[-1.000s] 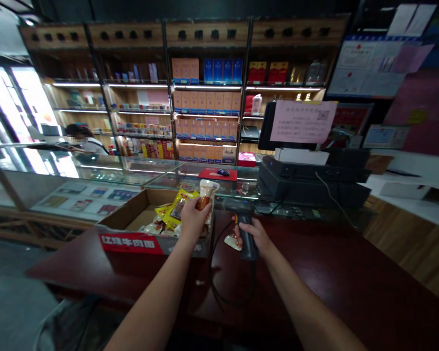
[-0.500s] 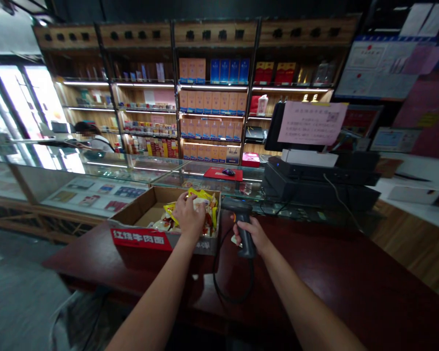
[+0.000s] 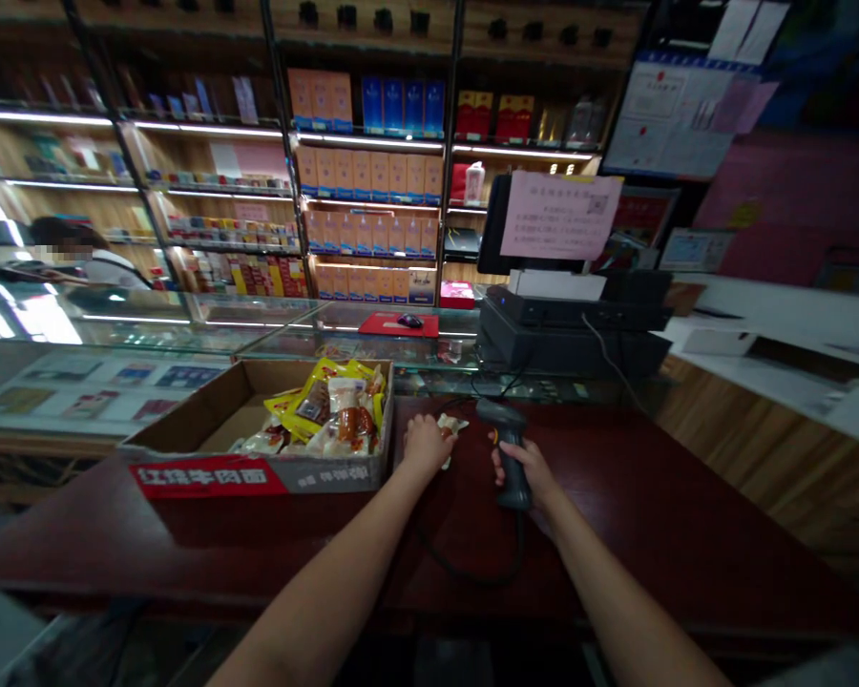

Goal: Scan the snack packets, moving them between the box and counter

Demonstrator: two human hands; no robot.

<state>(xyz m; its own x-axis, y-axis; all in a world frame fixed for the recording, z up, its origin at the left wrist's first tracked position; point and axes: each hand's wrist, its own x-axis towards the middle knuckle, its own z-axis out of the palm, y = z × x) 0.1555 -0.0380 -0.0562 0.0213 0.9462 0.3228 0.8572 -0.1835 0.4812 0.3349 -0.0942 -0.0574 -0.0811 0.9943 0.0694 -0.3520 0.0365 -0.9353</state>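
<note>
My left hand (image 3: 424, 445) lies on the dark red counter (image 3: 616, 496) just right of the box, its fingers closed over a small clear snack packet (image 3: 450, 426). My right hand (image 3: 524, 472) grips a black handheld barcode scanner (image 3: 508, 453) upright, a little above the counter. An open cardboard box (image 3: 243, 410) with a red printed label stands to the left of my hands. Yellow snack bags (image 3: 315, 401) and clear packets with orange-brown food (image 3: 350, 425) lie heaped in its right half.
A black scanner cable (image 3: 465, 563) loops over the counter. A glass display case (image 3: 258, 324) runs behind it, with a till and screen (image 3: 565, 334) at the right. A person (image 3: 78, 253) stands behind the case at the left, before shelves of boxed goods.
My left hand has come out of the box, leaving the orange-filled packet inside, and now rests on the small packet to the right. The view has swung right.
</note>
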